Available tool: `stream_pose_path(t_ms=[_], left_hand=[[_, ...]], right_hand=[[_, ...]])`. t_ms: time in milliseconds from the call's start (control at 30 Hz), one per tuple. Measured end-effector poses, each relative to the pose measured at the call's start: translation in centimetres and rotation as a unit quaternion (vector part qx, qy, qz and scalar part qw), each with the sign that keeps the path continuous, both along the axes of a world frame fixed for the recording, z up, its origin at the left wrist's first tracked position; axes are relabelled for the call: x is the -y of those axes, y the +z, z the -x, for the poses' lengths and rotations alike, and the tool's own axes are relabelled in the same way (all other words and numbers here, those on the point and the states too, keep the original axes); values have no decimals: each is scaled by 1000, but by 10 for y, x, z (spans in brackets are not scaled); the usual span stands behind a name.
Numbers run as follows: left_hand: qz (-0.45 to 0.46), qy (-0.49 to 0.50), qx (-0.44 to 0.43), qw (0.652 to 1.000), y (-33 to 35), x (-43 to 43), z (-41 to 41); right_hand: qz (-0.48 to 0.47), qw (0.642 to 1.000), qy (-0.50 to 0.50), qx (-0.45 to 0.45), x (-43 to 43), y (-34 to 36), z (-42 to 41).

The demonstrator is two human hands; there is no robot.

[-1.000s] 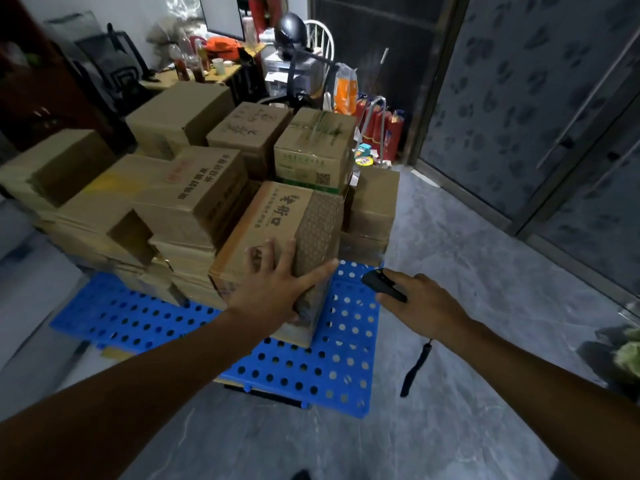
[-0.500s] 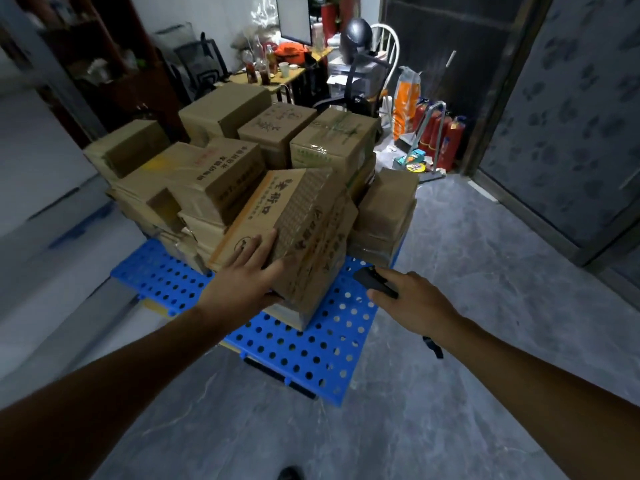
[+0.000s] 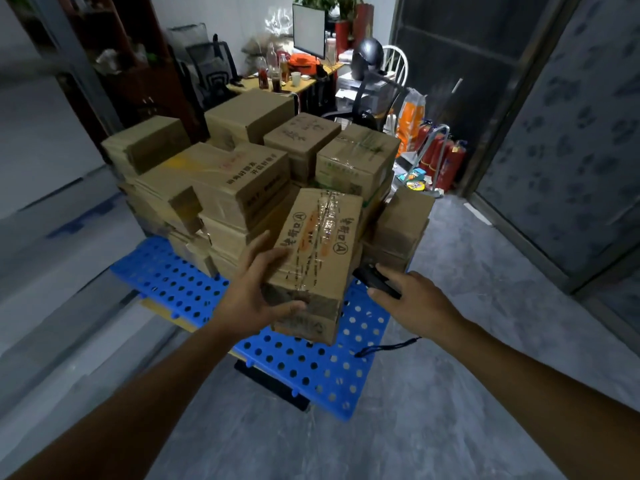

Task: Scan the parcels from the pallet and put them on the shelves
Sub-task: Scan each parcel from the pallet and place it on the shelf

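A long cardboard parcel [image 3: 318, 251] with clear tape and orange print is tilted up off the blue perforated pallet [image 3: 194, 289]. My left hand [image 3: 256, 292] grips its near left corner, thumb under the front face and fingers along the side. My right hand [image 3: 412, 299] holds a black handheld scanner [image 3: 375, 282] just right of the parcel, its wrist strap dangling below. Behind the parcel, several brown parcels [image 3: 221, 178] are stacked on the pallet.
A grey shelf frame [image 3: 45, 188] runs along the left. Behind the stack stand a cluttered desk [image 3: 294, 81], a monitor and a chair. Red fire extinguishers [image 3: 446, 161] sit by the dark door at right. Grey floor lies open at the right and front.
The front parcel has been turned and lifted toward me, its taped top now showing. My left hand shifted from its top to its near corner. The view moved closer and left.
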State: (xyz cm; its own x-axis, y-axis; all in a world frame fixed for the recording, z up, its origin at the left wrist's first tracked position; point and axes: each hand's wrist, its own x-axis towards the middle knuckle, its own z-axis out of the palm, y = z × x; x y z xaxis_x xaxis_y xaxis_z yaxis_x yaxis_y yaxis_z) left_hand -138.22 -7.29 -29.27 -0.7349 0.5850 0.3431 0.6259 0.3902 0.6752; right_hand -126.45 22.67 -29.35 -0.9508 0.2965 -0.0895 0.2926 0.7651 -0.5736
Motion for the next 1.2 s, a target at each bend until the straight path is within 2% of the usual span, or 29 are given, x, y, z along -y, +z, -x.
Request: stream_pose_path(t_ms=[67,100,133,233,300,467,567,633,700,833,933,1067,1200], left_hand=[[125,-24,-198,972,10,-2,6],[182,-53,-253,949,16,-7,5],[239,-76,-269,930,22,-13,2],[367,-40,-229,901,30,-38,-11],[381,-15,-230,895,37,-52,-15],[427,-51,-245,869,45,-72,-12],[435,-52,-243,865,46,-76,-15],[430,-42,-247,868,47,-66,-16],[396,-34,-238,886,44,-49,-14],[217,-20,-131,967,32,-15,-7],[79,-28,-60,995,16,-3,-5],[3,-58,-56,997,-10,2,-3],[-16,-74,-78,994,-26,2,-13]], right_hand=[[0,1000,-6,-9,5,-1,0],[0,1000,-5,-11,7,-1,1],[0,1000,-3,-12,8,-1,2],[4,1000,-6,-10,8,0,3],[8,1000,-3,-20,10,2,1],[-4,999,6,-36,15,7,1],[9,1000,-17,-23,11,8,1],[17,999,-28,-12,5,8,-2],[35,998,-39,-16,-4,8,-7],[38,996,-63,-42,-21,12,-12],[30,997,-47,-53,-27,24,-12],[-91,994,44,-45,-22,49,-13],[-284,949,136,36,-19,67,-22]])
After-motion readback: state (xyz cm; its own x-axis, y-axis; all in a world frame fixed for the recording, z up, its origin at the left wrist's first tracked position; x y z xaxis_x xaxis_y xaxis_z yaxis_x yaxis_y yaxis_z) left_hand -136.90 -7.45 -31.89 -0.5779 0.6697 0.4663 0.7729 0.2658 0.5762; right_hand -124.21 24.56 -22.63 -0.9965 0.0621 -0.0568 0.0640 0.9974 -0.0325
